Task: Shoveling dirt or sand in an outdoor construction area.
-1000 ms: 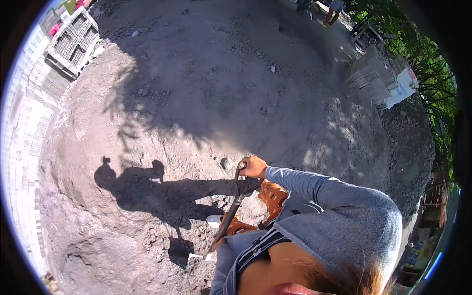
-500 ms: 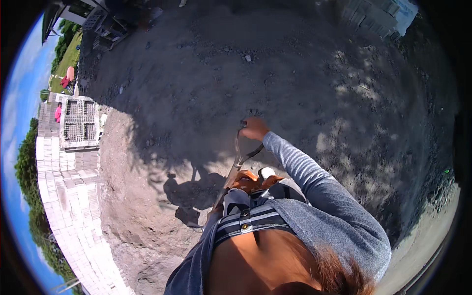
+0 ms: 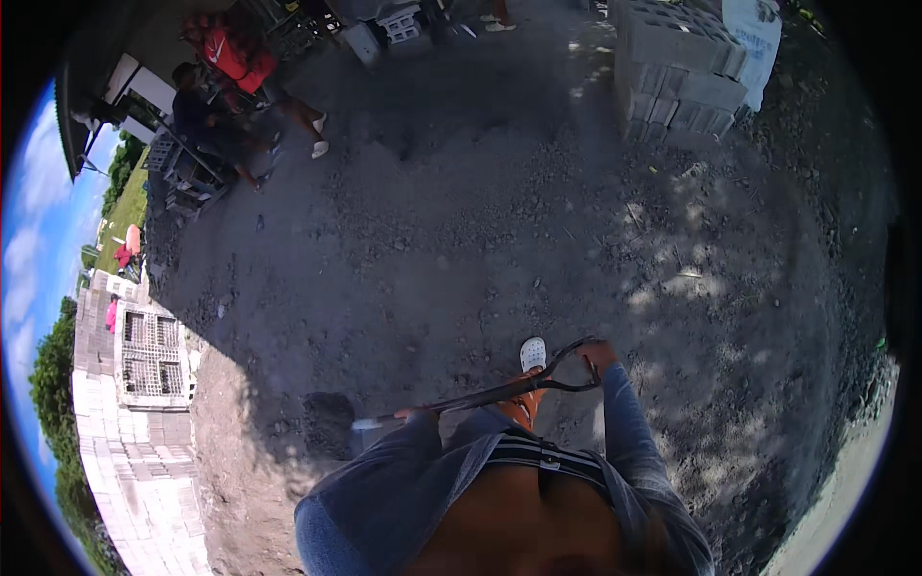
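So this looks like the carrying bit of a shovelling job: a long dark shovel with a forked loop handle (image 3: pixel 485 395) lies slantwise in front of the body, blade out to the left, with what looks like a clump of dark grey soil (image 3: pixel 328 425) on it. The left hand (image 3: pixel 420 414) is wrapped round the lower shaft, though the sleeve hides some of it, and the right hand (image 3: pixel 599 353) is closed on the loop end. I'd say the next move calls for a firm double grip and a level blade

Ground's rough grey dirt (image 3: pixel 432 278), mostly shaded, with sunny patches at right. Grey hollow concrete blocks (image 3: pixel 677 72) are stacked at upper right by a whitish sack (image 3: pixel 756 48), pale stacked blocks (image 3: pixel 144 480) at left, a couple of people (image 3: pixel 206 120) upper left
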